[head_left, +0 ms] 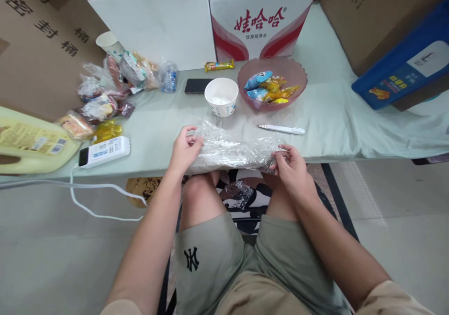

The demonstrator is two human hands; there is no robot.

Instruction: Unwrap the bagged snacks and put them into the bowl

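A crinkled sheet of clear plastic film stretches between my two hands at the front edge of the table. My left hand is closed on its left end, thumb against fingers. At the other end, my right hand pinches the film's right side. Just behind the film stands a white paper cup with something whitish inside. A white pen-like cutter lies to the right, apart from my right hand. Beyond it, a pink glass bowl holds several wrapped snacks.
Wrapped snacks pile up at the left, near a white power strip and a yellow jug. A dark phone lies left of the cup. Boxes line the back; a blue carton stands right. More film lies between my knees.
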